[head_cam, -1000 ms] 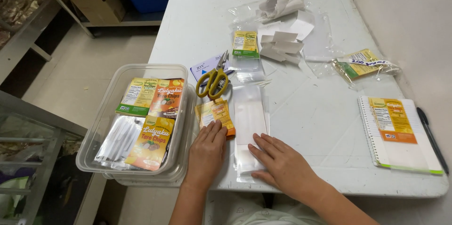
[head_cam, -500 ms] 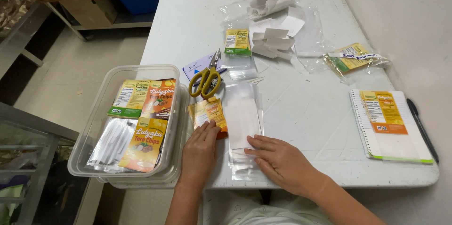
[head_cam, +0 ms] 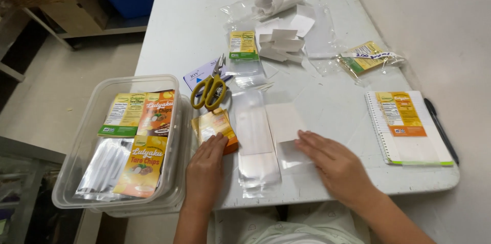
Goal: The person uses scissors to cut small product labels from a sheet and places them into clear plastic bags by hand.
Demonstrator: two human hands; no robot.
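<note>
Left hand (head_cam: 204, 165) flat, fingers together, pinning orange labels (head_cam: 215, 127); right hand (head_cam: 335, 165) flat, fingers slightly apart, steadying white paper (head_cam: 284, 121) beside clear bags (head_cam: 255, 139).

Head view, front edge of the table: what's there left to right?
Clear plastic bin → left hand on the orange packets → clear bags → right hand on white card → spiral notebook → black pen.

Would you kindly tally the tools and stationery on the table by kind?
Scissors: 1
Notebook: 1
Pen: 1
Plastic tub: 1
Total: 4
</note>
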